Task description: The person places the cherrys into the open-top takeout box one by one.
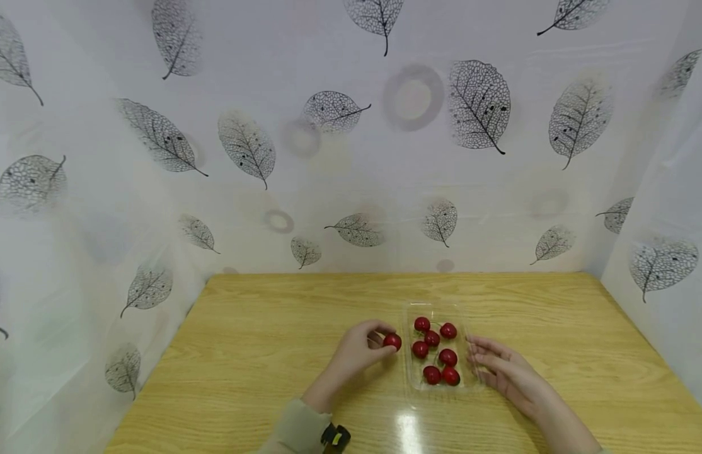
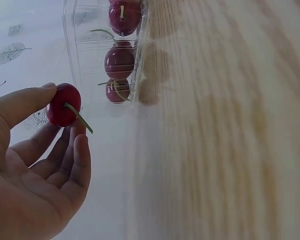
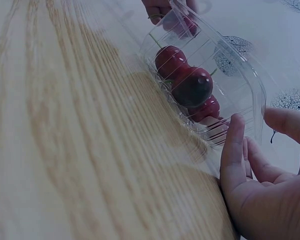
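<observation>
**Cherry held beside a clear punnet, near edge of the tabletop**

Head view: a wooden tabletop (image 1: pixel 260 353) enclosed by leaf-printed sheeting (image 1: pixel 243 145). A clear plastic punnet (image 1: pixel 410 378) stands right of centre, close to the near edge, holding seven red cherries (image 1: pixel 432 338). The left hand (image 1: pixel 359 350) lies just left of the punnet and pinches a single cherry (image 1: pixel 392 342) between thumb and fingertips, the fruit just beside the punnet's left wall and outside it. The right hand (image 1: pixel 501 369) rests at the punnet's right wall, fingers nearly straight and loosely spread, tips against or very near the plastic.

Left wrist view: the held cherry (image 2: pixel 63 105) sits at the tips of the thumb and first fingers (image 2: pixel 75 160), its green stem (image 2: pixel 79 118) pointing down and free. The remaining fingers are relaxed and only half curled. Fruit in the punnet shows through the ribbed wall (image 2: pixel 77 60).

Right wrist view: the right hand's fingers (image 3: pixel 233 150) touch the punnet's corner (image 3: pixel 252 100), gripping nothing.

Handling, as judged: the cherry is light, smooth-skinned and probably slippery, firm yet bruisable; a gentle pinch across its widest part suits it better than the thin stem, which could tear away. The punnet looks thin and flexible, likely to slide or buckle if pushed, so a steadying touch at its wall is sensible.
</observation>
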Motion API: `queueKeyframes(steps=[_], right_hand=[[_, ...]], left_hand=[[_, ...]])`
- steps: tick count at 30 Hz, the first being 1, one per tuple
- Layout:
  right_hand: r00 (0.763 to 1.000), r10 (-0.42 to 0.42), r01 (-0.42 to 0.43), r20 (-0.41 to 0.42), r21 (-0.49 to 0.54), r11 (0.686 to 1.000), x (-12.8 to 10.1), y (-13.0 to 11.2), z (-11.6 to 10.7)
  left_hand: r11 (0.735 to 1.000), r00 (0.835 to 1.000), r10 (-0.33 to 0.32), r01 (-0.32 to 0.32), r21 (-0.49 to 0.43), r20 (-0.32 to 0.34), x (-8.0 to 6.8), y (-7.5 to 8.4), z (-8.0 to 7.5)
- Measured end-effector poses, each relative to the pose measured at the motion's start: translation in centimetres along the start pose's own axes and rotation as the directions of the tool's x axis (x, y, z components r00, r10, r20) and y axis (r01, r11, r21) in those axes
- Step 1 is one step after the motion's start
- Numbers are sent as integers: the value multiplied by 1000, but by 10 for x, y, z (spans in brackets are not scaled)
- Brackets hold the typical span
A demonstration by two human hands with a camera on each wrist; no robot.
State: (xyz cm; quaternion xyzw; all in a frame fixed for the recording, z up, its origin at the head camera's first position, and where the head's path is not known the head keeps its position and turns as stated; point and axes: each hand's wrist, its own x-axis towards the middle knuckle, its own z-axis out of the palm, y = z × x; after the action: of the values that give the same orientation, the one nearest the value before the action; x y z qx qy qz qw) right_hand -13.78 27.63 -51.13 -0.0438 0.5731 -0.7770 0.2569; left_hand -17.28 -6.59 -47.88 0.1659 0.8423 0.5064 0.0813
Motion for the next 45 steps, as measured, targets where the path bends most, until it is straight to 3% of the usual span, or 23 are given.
queueKeyframes(steps=[14,26,45], right_hand=[[1000,-6,6,-6,6,1000,-1,0,0],[1000,-1,1,-15,-4,1000,-1,0,0],[999,16,-17,-48,-15,1000,1,1,0]], left_hand=[[999,999,41,-41,25,-21,11,17,6],[997,997,82,-82,8,10,18,29,11],[996,994,90,-90,-8,65,24,44,25]])
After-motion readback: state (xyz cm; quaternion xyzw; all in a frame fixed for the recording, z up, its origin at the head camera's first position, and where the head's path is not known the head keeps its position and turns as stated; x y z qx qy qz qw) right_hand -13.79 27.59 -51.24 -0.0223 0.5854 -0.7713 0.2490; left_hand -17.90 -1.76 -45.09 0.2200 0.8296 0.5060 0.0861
